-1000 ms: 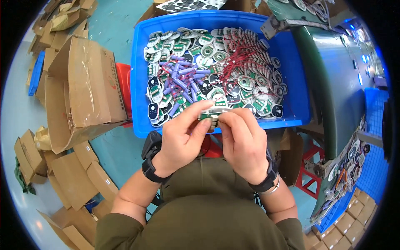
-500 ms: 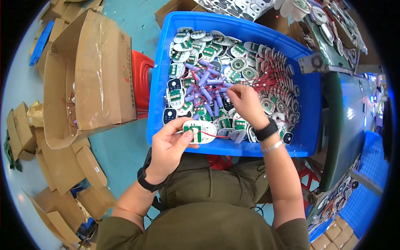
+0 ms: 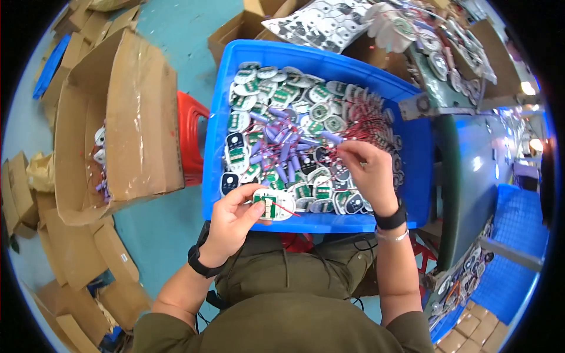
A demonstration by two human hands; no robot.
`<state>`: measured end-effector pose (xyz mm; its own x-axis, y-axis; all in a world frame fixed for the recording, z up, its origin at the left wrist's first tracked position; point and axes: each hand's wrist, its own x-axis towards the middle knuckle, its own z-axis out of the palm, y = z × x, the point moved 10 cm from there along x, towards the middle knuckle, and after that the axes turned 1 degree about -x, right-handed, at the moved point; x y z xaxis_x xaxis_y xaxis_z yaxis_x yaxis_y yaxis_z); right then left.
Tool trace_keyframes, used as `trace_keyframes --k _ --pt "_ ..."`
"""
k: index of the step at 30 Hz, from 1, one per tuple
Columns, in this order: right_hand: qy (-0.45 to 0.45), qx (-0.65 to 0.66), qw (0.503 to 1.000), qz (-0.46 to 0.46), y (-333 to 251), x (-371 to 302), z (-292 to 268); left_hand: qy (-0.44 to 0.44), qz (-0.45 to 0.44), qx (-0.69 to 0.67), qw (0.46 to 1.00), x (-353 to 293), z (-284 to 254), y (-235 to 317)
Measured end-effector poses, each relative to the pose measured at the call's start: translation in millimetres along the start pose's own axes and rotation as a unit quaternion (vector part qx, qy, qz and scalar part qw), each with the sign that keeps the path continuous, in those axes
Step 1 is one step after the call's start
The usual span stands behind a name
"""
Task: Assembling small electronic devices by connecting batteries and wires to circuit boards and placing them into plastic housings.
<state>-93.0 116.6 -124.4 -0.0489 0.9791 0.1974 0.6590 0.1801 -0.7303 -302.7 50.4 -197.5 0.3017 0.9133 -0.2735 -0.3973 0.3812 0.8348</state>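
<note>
My left hand (image 3: 231, 220) grips a white oval housing (image 3: 285, 205) with a green circuit board, pale connectors and a short red wire, held just over the bin's near edge. Its thumb presses on the board. Above the bin's contents, my right hand (image 3: 369, 170) is pinched at the end of a purple cylindrical battery (image 3: 331, 137) with thin wires; exactly where the fingertips meet it is hard to see. Beneath both hands stands a blue plastic bin (image 3: 329, 223). It holds many similar housings (image 3: 238, 159), a pile of purple batteries (image 3: 285, 141) and tangled red wires (image 3: 368, 120).
A tall open carton (image 3: 144, 123) stands to the left, beside a red stool (image 3: 191, 138). Flattened cardboard (image 3: 79, 253) lies on the floor. To the right runs a dark green work surface (image 3: 462, 194). Bagged parts (image 3: 321, 26) sit beyond the bin.
My right hand has drawn back towards me and right, with a purple battery at its fingertips. My left hand still holds the housing. The head view has shifted.
</note>
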Motion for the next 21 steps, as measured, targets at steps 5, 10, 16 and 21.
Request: trace_keyframes --k 5,10,16,21 --pt "0.023 -0.087 0.996 -0.010 4 -29 -25 -0.098 0.021 0.034 0.994 5 46 10" --pt "0.027 -0.016 0.999 -0.011 -15 -69 -28 -0.196 0.050 0.139 0.969 1 84 5" --pt "0.010 -0.017 0.998 -0.055 -52 -93 -29 -0.268 0.028 0.211 0.940 12 106 -12" --pt "0.087 0.023 0.996 -0.009 -34 -105 -50 -0.240 0.074 0.263 0.932 12 93 -19"
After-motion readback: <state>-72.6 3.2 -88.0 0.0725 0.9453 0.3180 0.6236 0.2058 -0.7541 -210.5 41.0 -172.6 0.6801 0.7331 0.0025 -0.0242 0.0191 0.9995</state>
